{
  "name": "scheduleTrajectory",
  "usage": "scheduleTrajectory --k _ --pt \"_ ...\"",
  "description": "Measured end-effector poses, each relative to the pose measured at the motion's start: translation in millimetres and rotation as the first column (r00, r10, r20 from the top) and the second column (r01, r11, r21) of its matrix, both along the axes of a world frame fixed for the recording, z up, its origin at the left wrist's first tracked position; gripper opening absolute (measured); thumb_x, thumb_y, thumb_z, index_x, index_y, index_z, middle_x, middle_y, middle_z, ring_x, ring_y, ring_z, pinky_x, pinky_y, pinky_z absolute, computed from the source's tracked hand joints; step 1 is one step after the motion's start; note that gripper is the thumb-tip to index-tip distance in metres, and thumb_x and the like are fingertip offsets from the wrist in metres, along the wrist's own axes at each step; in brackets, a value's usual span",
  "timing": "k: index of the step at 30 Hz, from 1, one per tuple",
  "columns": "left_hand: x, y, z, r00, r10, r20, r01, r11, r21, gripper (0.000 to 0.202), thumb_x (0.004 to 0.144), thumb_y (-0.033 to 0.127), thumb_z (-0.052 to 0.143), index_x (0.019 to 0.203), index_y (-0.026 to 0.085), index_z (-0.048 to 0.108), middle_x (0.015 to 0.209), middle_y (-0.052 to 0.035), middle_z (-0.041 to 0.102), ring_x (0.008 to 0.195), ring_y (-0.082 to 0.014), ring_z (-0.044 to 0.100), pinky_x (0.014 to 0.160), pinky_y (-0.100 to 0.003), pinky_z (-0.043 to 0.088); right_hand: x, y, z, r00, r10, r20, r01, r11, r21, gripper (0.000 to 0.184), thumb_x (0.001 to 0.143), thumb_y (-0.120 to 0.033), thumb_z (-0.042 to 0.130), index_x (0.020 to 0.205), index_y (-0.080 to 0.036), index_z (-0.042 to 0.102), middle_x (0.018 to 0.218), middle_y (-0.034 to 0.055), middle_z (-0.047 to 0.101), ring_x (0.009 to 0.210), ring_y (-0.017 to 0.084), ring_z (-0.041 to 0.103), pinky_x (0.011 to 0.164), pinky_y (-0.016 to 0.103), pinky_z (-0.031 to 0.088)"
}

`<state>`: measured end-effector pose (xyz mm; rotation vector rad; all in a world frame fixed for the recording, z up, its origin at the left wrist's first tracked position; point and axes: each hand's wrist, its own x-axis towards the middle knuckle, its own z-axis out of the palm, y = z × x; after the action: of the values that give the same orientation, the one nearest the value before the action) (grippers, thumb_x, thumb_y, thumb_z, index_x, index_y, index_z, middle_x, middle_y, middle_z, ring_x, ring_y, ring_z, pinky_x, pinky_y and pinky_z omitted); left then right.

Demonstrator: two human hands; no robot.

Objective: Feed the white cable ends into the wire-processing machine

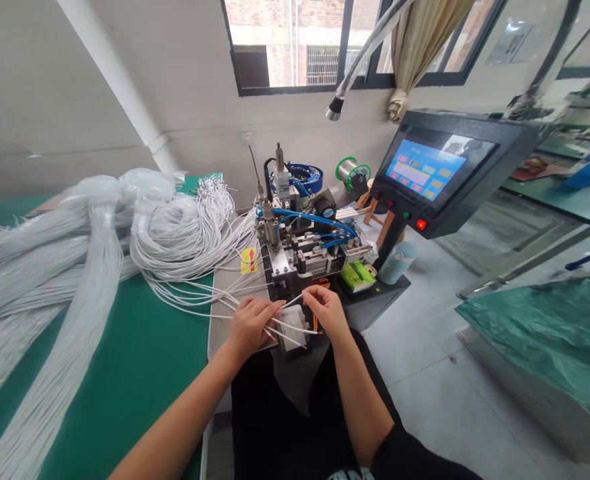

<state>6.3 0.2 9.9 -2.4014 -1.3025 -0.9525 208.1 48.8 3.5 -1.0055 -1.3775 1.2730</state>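
Observation:
My left hand (251,323) is closed around a small bunch of thin white wires (279,331) whose ends stick out to the right over a small white box (295,325). My right hand (326,311) pinches one white wire (293,300) between thumb and fingers, its tip pointing up-left toward the small metal machine (299,247) just beyond both hands. More white wires (195,293) trail left from my left hand across the grey plate (222,313).
Large bundles of white wires (65,267) cover the green table (125,373) at left. A touchscreen control panel (435,175) with a red button stands right of the machine. A green cloth-covered surface (539,327) lies far right; grey floor in between.

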Motion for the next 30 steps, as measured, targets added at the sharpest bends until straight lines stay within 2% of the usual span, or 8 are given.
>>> scheduleTrajectory --k 7,11,14,17,21,25,27,30 --pt "1 0 -0.9 0.997 0.058 -0.059 -0.057 0.998 0.019 0.021 0.094 0.027 0.052 0.105 0.021 0.069 0.079 -0.0018 0.069 0.073 -0.0152 0.060 0.071 -0.030 0.040 -15 -1 -4.2 0.994 -0.063 -0.085 0.054 0.993 -0.101 0.030 0.077 -0.045 0.066 0.082 -0.016 0.069 0.074 0.0055 0.070 0.067 0.018 0.062 0.063 0.028 0.047" --pt "0 1 -4.3 0.989 0.127 -0.072 -0.128 0.992 -0.011 0.021 0.094 0.029 0.051 0.100 0.023 0.070 0.079 -0.0026 0.069 0.075 -0.0161 0.060 0.073 -0.031 0.041 -17 0 -7.5 0.996 -0.034 -0.080 0.024 0.992 -0.121 0.035 0.077 -0.047 0.064 0.090 -0.016 0.071 0.078 0.0071 0.071 0.067 0.019 0.061 0.056 0.027 0.045" --pt "-1 1 -6.8 0.984 0.169 -0.055 -0.171 0.985 -0.023 0.021 0.094 0.028 0.051 0.099 0.023 0.071 0.079 -0.0027 0.069 0.077 -0.0167 0.060 0.075 -0.031 0.040 -17 1 -10.0 0.996 -0.004 -0.089 -0.007 0.993 -0.121 0.037 0.077 -0.047 0.064 0.093 -0.015 0.072 0.077 0.0071 0.071 0.059 0.015 0.056 0.050 0.025 0.039" --pt "-1 1 -7.2 0.979 0.200 -0.041 -0.202 0.979 -0.039 0.021 0.094 0.027 0.051 0.098 0.023 0.071 0.079 -0.0027 0.069 0.079 -0.0173 0.061 0.075 -0.032 0.038 -16 3 -12.1 0.991 0.035 -0.128 -0.053 0.988 -0.146 0.038 0.077 -0.048 0.065 0.094 -0.014 0.073 0.076 0.0063 0.071 0.047 0.009 0.041 0.045 0.024 0.030" --pt "0 2 -7.0 0.976 0.219 -0.024 -0.220 0.974 -0.050 0.021 0.094 0.028 0.051 0.095 0.023 0.072 0.080 -0.0022 0.069 0.078 -0.0166 0.061 0.077 -0.032 0.037 -13 5 -13.6 0.983 0.094 -0.159 -0.123 0.975 -0.185 0.038 0.075 -0.047 0.067 0.093 -0.014 0.073 0.076 0.0056 0.071 0.043 0.005 0.031 0.043 0.022 0.023" --pt "-1 4 -8.4 0.978 0.207 -0.025 -0.208 0.977 -0.053 0.023 0.094 0.024 0.049 0.101 0.025 0.071 0.074 -0.0011 0.065 0.072 -0.0150 0.059 0.079 -0.032 0.036 -10 12 -16.2 0.989 0.094 -0.112 -0.114 0.976 -0.186 0.033 0.073 -0.043 0.068 0.089 -0.014 0.072 0.074 0.0051 0.070 0.050 0.009 0.045 0.049 0.022 0.034" --pt "-2 4 -8.8 0.981 0.186 -0.045 -0.189 0.979 -0.070 0.027 0.094 0.021 0.048 0.109 0.026 0.069 0.074 -0.0009 0.063 0.071 -0.0146 0.057 0.080 -0.033 0.035 -9 16 -19.1 0.994 0.091 -0.067 -0.099 0.986 -0.135 0.029 0.073 -0.041 0.067 0.085 -0.015 0.070 0.075 0.0050 0.069 0.062 0.014 0.056 0.058 0.025 0.043" --pt "-2 3 -8.2 0.983 0.171 -0.073 -0.177 0.980 -0.088 0.032 0.093 0.017 0.046 0.114 0.027 0.067 0.075 -0.0011 0.062 0.073 -0.0152 0.057 0.082 -0.034 0.035 -8 21 -23.5 0.994 0.058 0.092 -0.056 0.998 -0.024 0.024 0.074 -0.039 0.064 0.082 -0.016 0.068 0.076 0.0040 0.068 0.069 0.017 0.060 0.065 0.027 0.046"
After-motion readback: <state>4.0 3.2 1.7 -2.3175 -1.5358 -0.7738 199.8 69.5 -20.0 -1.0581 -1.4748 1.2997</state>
